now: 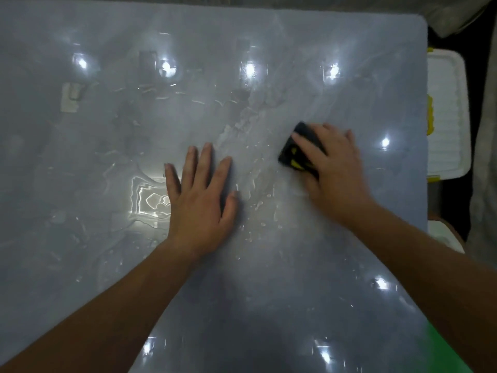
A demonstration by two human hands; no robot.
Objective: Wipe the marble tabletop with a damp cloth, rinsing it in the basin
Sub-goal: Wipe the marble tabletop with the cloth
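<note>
The person leans over the marble counter (242, 305) with both arms stretched forward. The right hand (333, 170) lies on top of a dark cloth (289, 153) with yellow markings, which sits on the right half of the counter, well in from the right edge. The fingers (305, 145) of that hand lie fairly straight across the cloth and press it down rather than bunching it. This probably keeps as much fabric as possible flat against the stone. The hand is motion-blurred, so whether the thumb tucks under the cloth's edge cannot be told.

The left hand (200, 200) rests palm-down on bare stone near the middle, fingers spread and straight, holding nothing. It most likely serves as a brace, taking the person's weight while the other arm reaches and pushes.

Wet streaks and droplets (250, 184) run diagonally between the two hands, and a shallow puddle (145, 200) gleams just left of the left hand. By the look of it the wiping is in progress, with water left to spread or lift on the left side.

Past the counter's right edge stands a white ribbed plastic container (446, 114) with yellow clips. Whether it is the rinsing basin cannot be told, and no open basin shows elsewhere. Keeping the cloth on the right side would suit a short reach if the basin stands there.
</note>
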